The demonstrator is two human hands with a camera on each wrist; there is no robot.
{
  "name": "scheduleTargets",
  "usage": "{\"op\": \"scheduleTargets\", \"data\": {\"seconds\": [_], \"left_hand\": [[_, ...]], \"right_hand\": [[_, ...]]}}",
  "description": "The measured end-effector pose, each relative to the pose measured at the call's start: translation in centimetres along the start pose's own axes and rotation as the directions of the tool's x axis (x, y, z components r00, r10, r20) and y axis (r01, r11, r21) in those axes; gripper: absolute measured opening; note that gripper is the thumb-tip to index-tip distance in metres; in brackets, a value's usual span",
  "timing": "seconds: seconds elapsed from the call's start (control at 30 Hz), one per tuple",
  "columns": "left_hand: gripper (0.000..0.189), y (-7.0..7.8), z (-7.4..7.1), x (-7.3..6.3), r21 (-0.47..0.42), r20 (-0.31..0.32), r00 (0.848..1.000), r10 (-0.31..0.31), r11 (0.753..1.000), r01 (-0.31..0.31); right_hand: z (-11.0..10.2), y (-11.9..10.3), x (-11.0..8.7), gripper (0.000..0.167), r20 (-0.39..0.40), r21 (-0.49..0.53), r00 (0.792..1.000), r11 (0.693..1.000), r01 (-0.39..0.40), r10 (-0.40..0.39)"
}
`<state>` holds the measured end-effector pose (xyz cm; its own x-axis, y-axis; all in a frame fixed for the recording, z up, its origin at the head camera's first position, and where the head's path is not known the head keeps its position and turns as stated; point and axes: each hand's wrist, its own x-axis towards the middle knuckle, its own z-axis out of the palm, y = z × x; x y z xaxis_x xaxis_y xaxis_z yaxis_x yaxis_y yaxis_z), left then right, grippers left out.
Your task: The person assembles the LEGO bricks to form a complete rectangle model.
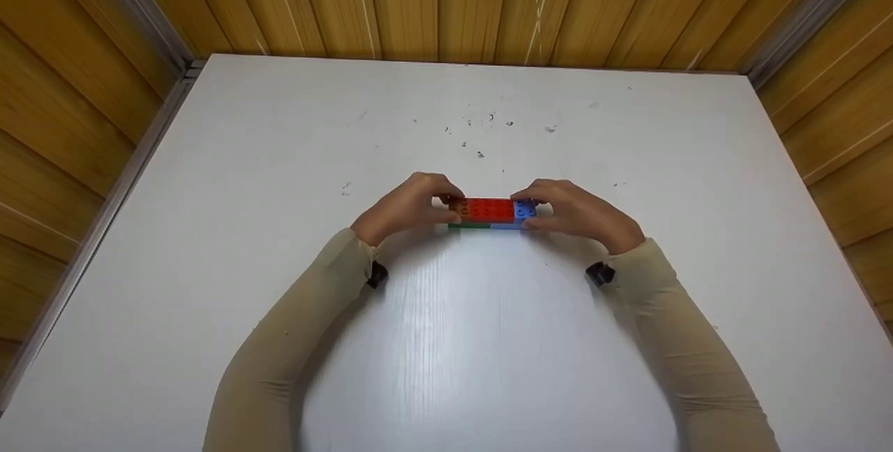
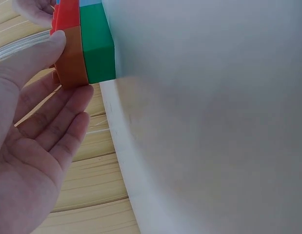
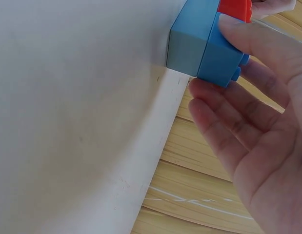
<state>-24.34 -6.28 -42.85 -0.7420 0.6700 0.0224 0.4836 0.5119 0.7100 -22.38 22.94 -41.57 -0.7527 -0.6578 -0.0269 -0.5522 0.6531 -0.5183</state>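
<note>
A two-layer row of toy building bricks rests on the white table in front of me. Its upper layer runs from an orange brick through a long red brick to a blue brick. Underneath lie a green brick and a light blue brick. My left hand pinches the orange end, thumb on the near side and fingers on the far side. At the opposite end my right hand holds the blue brick the same way, its lower fingers reaching beneath that brick's end in the right wrist view.
The white table carries small dark scuff marks beyond the bricks. Wood-patterned panels stand along its back and both sides, with metal posts at the corners. A black wrist device hangs below each sleeve cuff.
</note>
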Motion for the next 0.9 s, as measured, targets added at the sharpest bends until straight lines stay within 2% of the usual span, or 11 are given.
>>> {"op": "scheduleTargets", "data": {"seconds": [0.2, 0.37, 0.63, 0.9], "left_hand": [[0.030, -0.2, 0.0, 0.2, -0.026, -0.013, 0.999, -0.046, 0.999, 0.046], [0.032, -0.2, -0.2, 0.6, -0.048, -0.024, 0.998, -0.059, 0.997, 0.058], [0.034, -0.2, -0.6, 1.7, -0.073, -0.047, 0.995, -0.087, 0.994, 0.084], [0.034, -0.3, -0.7, 2.4, -0.124, -0.082, 0.982, -0.168, 0.980, 0.157]], "right_hand": [[0.0, 0.4, 0.2, 0.045, 0.025, 0.065, 0.998, 0.996, -0.065, 0.064], [-0.2, 1.0, 0.3, 0.047, 0.022, 0.110, 0.995, 0.989, -0.103, 0.101], [-0.7, 1.8, 0.7, 0.047, 0.007, 0.136, 0.992, 0.982, -0.129, 0.129], [-1.1, 2.5, 1.2, 0.046, -0.026, 0.184, 0.991, 0.975, -0.123, 0.130]]}}
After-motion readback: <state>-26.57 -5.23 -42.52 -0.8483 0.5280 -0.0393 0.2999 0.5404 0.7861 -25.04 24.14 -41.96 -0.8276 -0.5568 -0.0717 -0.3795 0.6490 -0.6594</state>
